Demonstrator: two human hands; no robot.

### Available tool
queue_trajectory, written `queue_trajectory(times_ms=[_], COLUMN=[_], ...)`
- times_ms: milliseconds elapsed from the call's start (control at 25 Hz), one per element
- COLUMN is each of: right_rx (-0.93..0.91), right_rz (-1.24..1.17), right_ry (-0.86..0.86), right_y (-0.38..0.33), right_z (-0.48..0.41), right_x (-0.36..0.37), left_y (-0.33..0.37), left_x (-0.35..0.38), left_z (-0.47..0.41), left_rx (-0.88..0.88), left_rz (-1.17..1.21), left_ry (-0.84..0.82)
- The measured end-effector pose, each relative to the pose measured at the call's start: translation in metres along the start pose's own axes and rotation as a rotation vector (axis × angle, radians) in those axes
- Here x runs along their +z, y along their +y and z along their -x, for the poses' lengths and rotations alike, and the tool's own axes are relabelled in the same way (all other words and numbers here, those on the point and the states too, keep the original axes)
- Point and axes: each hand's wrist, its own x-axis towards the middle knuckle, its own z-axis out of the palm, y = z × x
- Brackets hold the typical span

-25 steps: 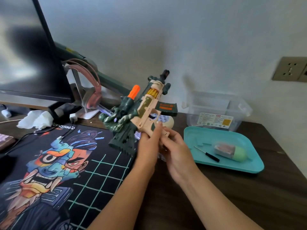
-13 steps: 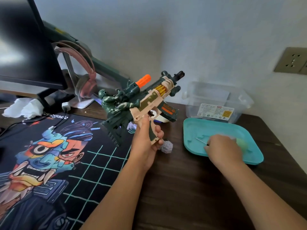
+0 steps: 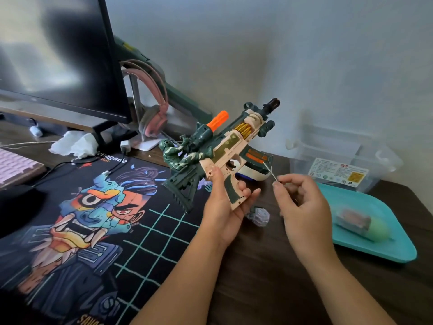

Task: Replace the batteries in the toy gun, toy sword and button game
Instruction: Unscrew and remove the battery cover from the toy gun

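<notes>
A beige and dark green toy gun [image 3: 225,151] with an orange muzzle and a small soldier figure is held up above the desk. My left hand [image 3: 225,207] grips its handle from below. My right hand [image 3: 302,205] pinches a thin screwdriver [image 3: 270,170], whose metal tip points up toward the gun's magazine. A white, blue-lit rounded toy [image 3: 251,175] lies on the desk behind the gun, mostly hidden. A small clear faceted object [image 3: 259,215] rests on the desk under my left hand's fingers.
A teal tray [image 3: 398,252] at the right holds a pack with a green end [image 3: 360,225]. A clear plastic box [image 3: 342,160] stands behind it by the wall. A printed desk mat [image 3: 82,231], monitor [image 3: 58,55], pink headphones [image 3: 152,113] and pink keyboard [image 3: 16,167] fill the left.
My right hand left the gun, reached into the teal tray, and came back holding the screwdriver near the gun. My left hand lifted and turned the gun.
</notes>
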Motion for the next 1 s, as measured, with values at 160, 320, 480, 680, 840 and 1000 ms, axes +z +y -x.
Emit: queue_trajectory(times_ms=[160, 320, 480, 680, 840, 1000], right_rx=[-0.177, -0.252, -0.287, -0.311, -0.307, -0.300], right_rz=[0.029, -0.045, -0.095, -0.031, -0.020, -0.018], right_ry=[0.045, -0.005, -0.099, -0.165, -0.157, -0.147], right_y=[0.019, 0.024, 0.026, 0.030, 0.032, 0.032], right_z=[0.012, 0.021, 0.024, 0.026, 0.027, 0.028], right_x=[0.015, 0.020, 0.023, 0.027, 0.026, 0.026], left_y=[0.007, 0.009, 0.007, 0.006, 0.003, 0.002], left_x=[-0.007, -0.014, -0.016, -0.015, -0.017, -0.019], left_z=[-0.007, -0.012, -0.015, -0.014, -0.014, -0.015], left_rx=[0.041, 0.060, 0.072, 0.064, 0.068, 0.073], left_rz=[0.018, -0.002, -0.021, -0.068, -0.112, -0.132], left_ry=[0.003, 0.016, 0.034, 0.027, 0.008, -0.016])
